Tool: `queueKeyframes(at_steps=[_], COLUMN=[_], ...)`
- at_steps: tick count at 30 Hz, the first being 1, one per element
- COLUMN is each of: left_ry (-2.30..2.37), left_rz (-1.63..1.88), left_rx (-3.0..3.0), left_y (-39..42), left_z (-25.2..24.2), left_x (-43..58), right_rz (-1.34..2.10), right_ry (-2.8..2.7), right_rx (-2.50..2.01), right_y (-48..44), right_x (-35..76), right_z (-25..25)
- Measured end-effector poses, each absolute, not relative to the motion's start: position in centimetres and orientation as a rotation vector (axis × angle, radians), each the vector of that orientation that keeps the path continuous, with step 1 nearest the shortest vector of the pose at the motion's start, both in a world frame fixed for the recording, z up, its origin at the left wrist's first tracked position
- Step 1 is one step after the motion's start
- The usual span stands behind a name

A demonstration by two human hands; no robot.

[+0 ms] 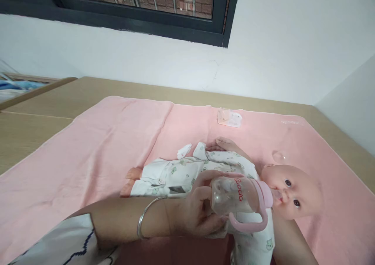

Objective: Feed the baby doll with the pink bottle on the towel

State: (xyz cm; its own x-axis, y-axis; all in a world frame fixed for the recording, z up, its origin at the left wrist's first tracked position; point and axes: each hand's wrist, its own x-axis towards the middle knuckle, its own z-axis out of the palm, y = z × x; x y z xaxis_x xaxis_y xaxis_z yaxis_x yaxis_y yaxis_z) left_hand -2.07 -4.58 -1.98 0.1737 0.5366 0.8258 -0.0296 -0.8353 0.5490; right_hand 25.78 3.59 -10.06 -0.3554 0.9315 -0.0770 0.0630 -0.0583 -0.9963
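A baby doll (293, 191) in a white printed suit (187, 173) lies on a pink blanket (102, 152), head to the right. My left hand (199, 210), with a silver bangle on the wrist, is closed round a clear baby bottle (234, 194) with a pink collar and handles. The bottle lies sideways with its teat at the doll's mouth. My right forearm (288, 239) comes in at the bottom right and passes under the doll's head and shoulder; its hand is hidden. A small hand (224, 144) rests on the blanket beyond the doll's chest; I cannot tell whose.
The blanket covers a wooden table (38, 128) that meets a white wall. On the blanket lie a crumpled clear wrapper (229, 118), a small white scrap (184, 151) and a clear cap (278, 155). A dark-framed window (140, 15) is above.
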Motion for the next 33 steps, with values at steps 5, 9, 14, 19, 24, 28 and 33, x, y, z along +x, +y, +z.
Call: queueKeyframes(at_steps=[5, 9, 14, 19, 24, 28, 33], left_ry=[0.475, 0.469, 0.501, 0.517, 0.521, 0.525, 0.515], left_rz=[1.694, 1.713, 1.713, 1.709, 1.709, 1.689, 1.707], left_rx=[2.002, 2.010, 2.022, 2.034, 2.005, 2.000, 2.009], left_y=[-4.6, -4.6, -4.5, -4.5, -4.7, -4.7, -4.7], left_z=[-1.9, -1.9, -1.8, -1.9, -2.2, -2.1, -2.1], left_x=[-2.1, -2.0, -1.9, -2.0, -2.1, -2.0, -2.0], right_rz=[1.435, 1.298, 1.251, 1.207, 1.167, 1.170, 1.207], right_ry=[-1.515, -1.607, -1.629, -1.651, -1.656, -1.665, -1.669], right_rx=[-1.185, -1.320, -1.364, -1.377, -1.379, -1.381, -1.366], right_y=[3.3, 3.3, 3.5, 3.6, 3.3, 3.3, 3.2], right_x=[25.8, 26.2, 26.4, 26.5, 26.4, 26.3, 26.1], right_z=[-10.0, -10.4, -10.8, -10.8, -10.5, -10.1, -9.4])
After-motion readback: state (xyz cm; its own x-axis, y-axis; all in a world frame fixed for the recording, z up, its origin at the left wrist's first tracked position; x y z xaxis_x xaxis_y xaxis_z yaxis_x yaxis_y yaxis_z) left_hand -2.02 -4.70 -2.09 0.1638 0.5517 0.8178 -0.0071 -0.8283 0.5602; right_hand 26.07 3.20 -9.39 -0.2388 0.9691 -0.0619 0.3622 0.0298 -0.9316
